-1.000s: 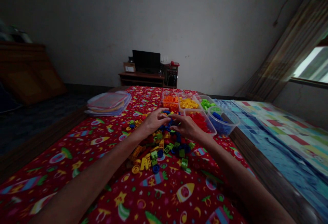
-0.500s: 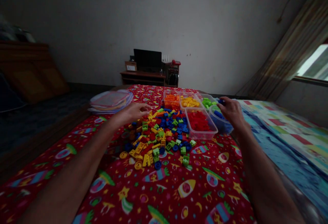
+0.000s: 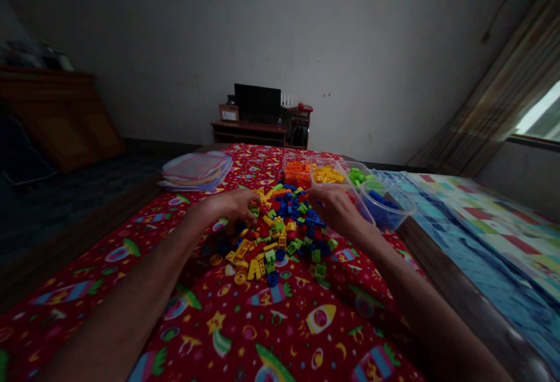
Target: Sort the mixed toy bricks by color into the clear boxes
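Note:
A mixed heap of plastic building blocks (image 3: 280,227) in yellow, blue, green, red and orange lies on a red patterned cloth (image 3: 301,335). At its left edge is my left hand (image 3: 238,204), thumb and fingers apart beside a green block (image 3: 254,211). My right hand (image 3: 335,204) reaches in from the right, palm down, with fingertips at the heap's right edge; its fingers look loosely apart, though the undersides are hidden. Beneath and behind that hand is the clear tub of red blocks (image 3: 370,210), mostly covered. Beside it stands a round clear tub (image 3: 405,207) with blue blocks (image 3: 382,199).
Behind the heap stand clear tubs of orange blocks (image 3: 298,172), yellow blocks (image 3: 328,174) and green blocks (image 3: 359,177). Stacked lids (image 3: 196,171) lie at the far left. A bed with a blue sheet (image 3: 455,242) adjoins the right side.
My right hand has moved left from the round blue-block tub, where it held a blue block, to the heap. My left hand has lowered to the heap's left edge. The view has shifted slightly.

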A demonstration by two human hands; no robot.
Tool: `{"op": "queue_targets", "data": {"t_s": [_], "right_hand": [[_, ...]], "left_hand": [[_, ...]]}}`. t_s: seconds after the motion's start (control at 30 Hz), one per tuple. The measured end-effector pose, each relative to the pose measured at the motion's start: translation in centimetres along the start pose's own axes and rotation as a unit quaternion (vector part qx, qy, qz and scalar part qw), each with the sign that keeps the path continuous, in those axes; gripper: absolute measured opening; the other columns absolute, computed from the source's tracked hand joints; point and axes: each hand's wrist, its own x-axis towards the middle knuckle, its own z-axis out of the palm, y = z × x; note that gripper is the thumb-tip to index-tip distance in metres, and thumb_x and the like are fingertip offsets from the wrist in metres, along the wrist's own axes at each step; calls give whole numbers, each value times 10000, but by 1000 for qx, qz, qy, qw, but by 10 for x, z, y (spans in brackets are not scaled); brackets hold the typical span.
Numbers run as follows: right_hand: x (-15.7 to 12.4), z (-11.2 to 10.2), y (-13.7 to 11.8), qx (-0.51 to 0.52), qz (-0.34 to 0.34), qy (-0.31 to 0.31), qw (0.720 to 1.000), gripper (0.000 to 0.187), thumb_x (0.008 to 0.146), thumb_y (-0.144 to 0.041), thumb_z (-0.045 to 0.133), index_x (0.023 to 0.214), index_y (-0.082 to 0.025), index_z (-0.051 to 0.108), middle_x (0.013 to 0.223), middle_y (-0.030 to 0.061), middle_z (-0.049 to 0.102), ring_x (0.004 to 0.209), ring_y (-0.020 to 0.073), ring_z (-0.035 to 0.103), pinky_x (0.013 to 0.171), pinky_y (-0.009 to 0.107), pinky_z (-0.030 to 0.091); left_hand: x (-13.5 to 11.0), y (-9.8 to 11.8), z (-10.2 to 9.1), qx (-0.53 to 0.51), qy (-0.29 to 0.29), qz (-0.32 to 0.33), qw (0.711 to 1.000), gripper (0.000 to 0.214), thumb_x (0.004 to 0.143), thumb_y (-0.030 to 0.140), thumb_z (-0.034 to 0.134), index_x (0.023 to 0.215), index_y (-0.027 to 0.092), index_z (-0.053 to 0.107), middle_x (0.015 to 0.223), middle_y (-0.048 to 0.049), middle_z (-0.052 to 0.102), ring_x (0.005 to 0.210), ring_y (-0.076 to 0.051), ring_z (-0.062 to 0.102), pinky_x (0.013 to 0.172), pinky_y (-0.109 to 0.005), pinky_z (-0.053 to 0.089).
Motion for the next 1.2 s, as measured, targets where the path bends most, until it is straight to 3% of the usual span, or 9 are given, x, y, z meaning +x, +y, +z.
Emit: {"op": "queue_targets", "data": {"t_s": [0.1,0.23,0.4,0.5,0.63,0.77,0.87,1.0,1.2], "right_hand": [[-9,35,-37,6,-108,-74,991,184,901,-226,499,1031,-187,623,982,81,646,865,167,559,734,269,427],[-20,62,-50,-51,-143,-114,982,230,851,-145,557,1071,-206,585,1030,84,607,913,197,518,753,298,422],[-18,52,-36,-8,-126,-109,986,141,870,-94,473,879,-169,592,832,58,607,740,154,516,687,271,407],[-17,41,-29,66,-112,-30,991,199,884,-140,466,1055,-148,568,919,91,617,814,164,548,709,271,413],[-15,38,-27,131,-61,17,989,498,894,-231,496,1360,-144,345,871,65,622,754,151,559,668,255,409],[-13,41,-24,144,-91,24,985,414,897,-223,481,1299,-154,410,800,31,614,657,122,534,622,231,391],[-13,42,-17,121,-110,79,983,316,899,-237,476,1201,-145,486,847,64,633,677,126,544,640,239,405],[-11,32,-7,80,-43,102,991,301,895,-299,491,1152,-148,537,800,65,648,676,149,562,657,258,422],[-2,4,8,59,52,66,995,277,882,-291,485,1110,-168,582,794,53,661,660,150,572,640,253,410]], "left_hand": [[-1,-1,-4,-21,6,25,999,346,682,253,634,1021,221,698,1011,-16,718,865,-172,645,689,-193,463],[-3,-4,-9,-35,32,35,998,294,677,244,629,954,236,725,912,10,735,826,-162,638,685,-189,452],[-1,-8,-11,-105,75,59,990,292,678,338,625,917,206,727,859,-2,723,756,-159,622,642,-198,448],[2,-3,-11,-183,106,77,974,342,701,416,597,922,184,717,865,-14,711,778,-169,618,673,-218,454],[8,20,0,-301,102,110,942,430,702,496,602,980,179,687,839,-21,693,757,-167,611,658,-237,456],[10,47,10,-384,69,121,913,660,671,489,638,1221,135,549,693,-8,648,589,-143,575,541,-235,429],[5,43,3,-352,78,110,926,666,710,502,604,1267,147,519,782,-33,685,639,-159,612,565,-239,445],[0,8,-10,-161,164,14,973,407,740,446,579,1018,165,678,918,-57,718,838,-207,644,691,-247,462],[13,-13,10,-45,114,-35,992,266,741,365,600,914,194,708,860,-30,734,749,-169,646,611,-203,440]]}}
